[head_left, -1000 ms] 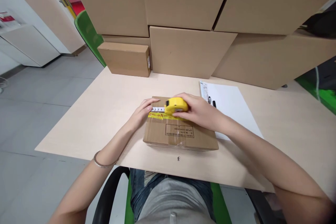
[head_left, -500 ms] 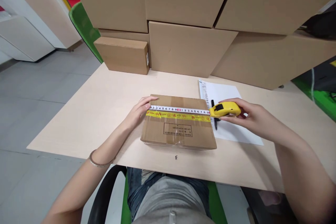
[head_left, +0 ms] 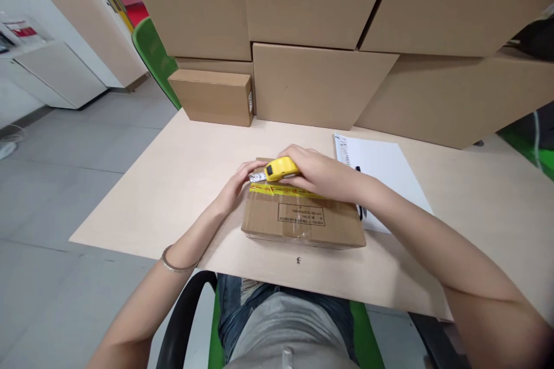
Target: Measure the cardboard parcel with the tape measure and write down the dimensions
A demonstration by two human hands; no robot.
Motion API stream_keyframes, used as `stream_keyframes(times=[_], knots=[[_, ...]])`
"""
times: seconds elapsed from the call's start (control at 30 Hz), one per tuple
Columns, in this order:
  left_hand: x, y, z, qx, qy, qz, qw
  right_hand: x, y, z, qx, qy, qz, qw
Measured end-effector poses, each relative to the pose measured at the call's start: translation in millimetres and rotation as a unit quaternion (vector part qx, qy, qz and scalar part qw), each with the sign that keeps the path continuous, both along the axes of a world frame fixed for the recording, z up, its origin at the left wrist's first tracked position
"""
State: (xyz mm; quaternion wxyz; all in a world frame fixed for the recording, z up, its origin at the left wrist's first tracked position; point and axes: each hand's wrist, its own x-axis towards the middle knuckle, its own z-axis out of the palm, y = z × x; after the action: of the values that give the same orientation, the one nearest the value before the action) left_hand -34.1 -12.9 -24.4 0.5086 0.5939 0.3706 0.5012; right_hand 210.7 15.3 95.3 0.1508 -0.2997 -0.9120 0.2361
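Swept back toward nine o'clock with the yellow tape measure (head_left: 284,168), clasped in the right hand (head_left: 318,173) over the eleven o'clock side of the cardboard box (head_left: 303,228), and down to a short stub of blade (head_left: 257,177)! At the box's ten o'clock with the left hand (head_left: 235,187), too hidden to tell whether pinching the tip. No longer spanning the box, so apparently giving no full-length reading.

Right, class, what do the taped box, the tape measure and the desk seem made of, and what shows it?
Taped box: matt cardboard, from its dull tan faces and crisp folded edges.
Tape measure: case probably smooth plastic, being evenly bright yellow; its blade's material is unclear.
Desk: perhaps laminate, from its flat, pale, low-sheen top.
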Motion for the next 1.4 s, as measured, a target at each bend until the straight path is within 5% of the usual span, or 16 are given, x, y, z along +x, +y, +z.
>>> stream_keyframes(times=[0.2, 0.37, 0.47, 0.53, 0.77, 1.03, 1.2, 1.4], knots=[[-4.8, 4.1, -1.8, -0.008, -0.007, 0.004, 1.000, -19.7, 13.5, -1.3, -0.049, 0.082, 0.083, 0.992], [-5.1, -20.0, 58.7, 0.118, 0.199, 0.066, 0.971, 37.6, 9.9, 17.6, -0.059, 0.164, 0.106, 0.979], [19.3, -55.2, 97.3, 0.216, 0.272, 0.011, 0.938, 71.8, -8.5, 33.0, -0.096, 0.108, 0.136, 0.980], [42.1, -76.5, 108.6, 0.257, 0.311, -0.032, 0.914, 82.6, -24.3, 39.1, -0.139, 0.064, 0.150, 0.977], [81.3, -93.7, 77.2, 0.343, 0.409, -0.022, 0.846, 75.2, -49.0, 35.0, -0.188, -0.055, 0.168, 0.966], [71.8, -93.0, 70.6, 0.435, 0.520, -0.079, 0.731, 68.1, 8.6, 47.7, -0.141, -0.088, 0.181, 0.969], [74.0, -93.5, 70.0, 0.432, 0.534, -0.081, 0.722, 65.3, 67.9, 50.1, -0.132, -0.101, 0.106, 0.980], [73.7, -92.3, 69.6, 0.432, 0.530, -0.081, 0.726, 59.8, 109.6, 31.1, -0.153, -0.097, 0.068, 0.981]])
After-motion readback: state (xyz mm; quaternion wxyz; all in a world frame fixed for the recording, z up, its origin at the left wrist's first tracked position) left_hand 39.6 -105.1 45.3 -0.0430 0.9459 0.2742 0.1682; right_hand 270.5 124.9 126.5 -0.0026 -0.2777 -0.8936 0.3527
